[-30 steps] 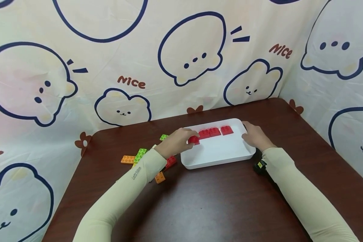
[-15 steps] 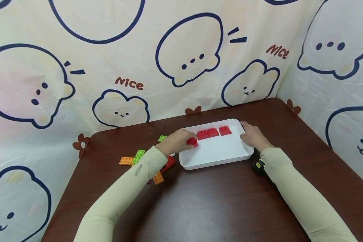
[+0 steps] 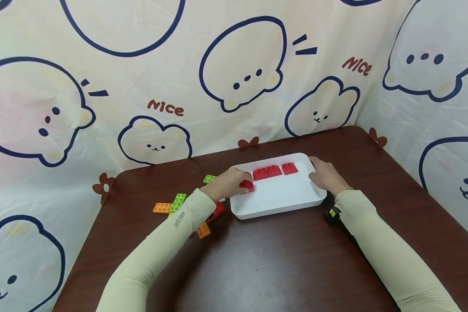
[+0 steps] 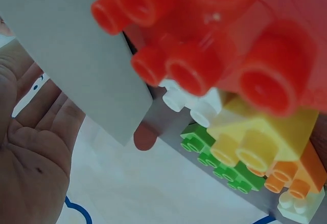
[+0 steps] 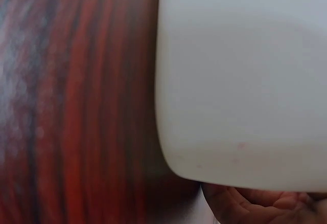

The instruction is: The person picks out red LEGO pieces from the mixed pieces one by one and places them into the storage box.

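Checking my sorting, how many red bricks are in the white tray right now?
4: three in a row along the white tray's far side, one red brick gripped by the left hand.

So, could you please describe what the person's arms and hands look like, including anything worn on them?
Both arms wear long, close-fitting pale yellow-green sleeves that end at the wrists. The left sleeve carries small dark lettering near the wrist. The left hand and right hand are bare, without gloves. A small black device with a yellow-green spot sits by the right wrist.

Bricks [image 3: 274, 170] in tray [image 3: 284, 207], loose bricks [image 3: 171, 204] to its left.
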`<state>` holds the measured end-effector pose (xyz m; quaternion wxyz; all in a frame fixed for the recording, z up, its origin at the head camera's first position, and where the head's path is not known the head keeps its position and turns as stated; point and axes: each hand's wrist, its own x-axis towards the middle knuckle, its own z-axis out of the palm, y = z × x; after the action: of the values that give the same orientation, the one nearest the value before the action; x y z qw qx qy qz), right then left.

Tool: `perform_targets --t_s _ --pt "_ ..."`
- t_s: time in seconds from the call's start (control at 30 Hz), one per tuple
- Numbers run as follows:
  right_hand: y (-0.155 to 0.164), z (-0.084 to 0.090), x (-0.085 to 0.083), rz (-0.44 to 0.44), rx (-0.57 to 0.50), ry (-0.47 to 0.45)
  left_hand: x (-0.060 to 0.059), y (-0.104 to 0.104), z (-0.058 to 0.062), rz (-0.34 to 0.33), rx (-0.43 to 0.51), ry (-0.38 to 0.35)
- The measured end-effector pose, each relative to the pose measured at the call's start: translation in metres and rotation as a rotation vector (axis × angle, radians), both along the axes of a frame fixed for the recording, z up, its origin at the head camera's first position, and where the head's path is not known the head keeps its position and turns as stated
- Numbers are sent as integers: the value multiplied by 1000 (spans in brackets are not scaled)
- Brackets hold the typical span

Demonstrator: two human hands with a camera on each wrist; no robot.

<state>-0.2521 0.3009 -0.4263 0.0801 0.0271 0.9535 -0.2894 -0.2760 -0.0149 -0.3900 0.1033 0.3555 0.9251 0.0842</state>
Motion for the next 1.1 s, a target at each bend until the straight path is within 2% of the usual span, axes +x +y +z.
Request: perform_targets --t_s 0.3,0.83,1.1 --pt "0 2 0 4 -6 3 1 1 -1 1 -10 13" --pt "1 -2 -2 6 -9 4 0 -3 -5 -20 -7 -13" --pt "0 -1 -1 1 -16 3 1 -5 -2 -17 13 -14"
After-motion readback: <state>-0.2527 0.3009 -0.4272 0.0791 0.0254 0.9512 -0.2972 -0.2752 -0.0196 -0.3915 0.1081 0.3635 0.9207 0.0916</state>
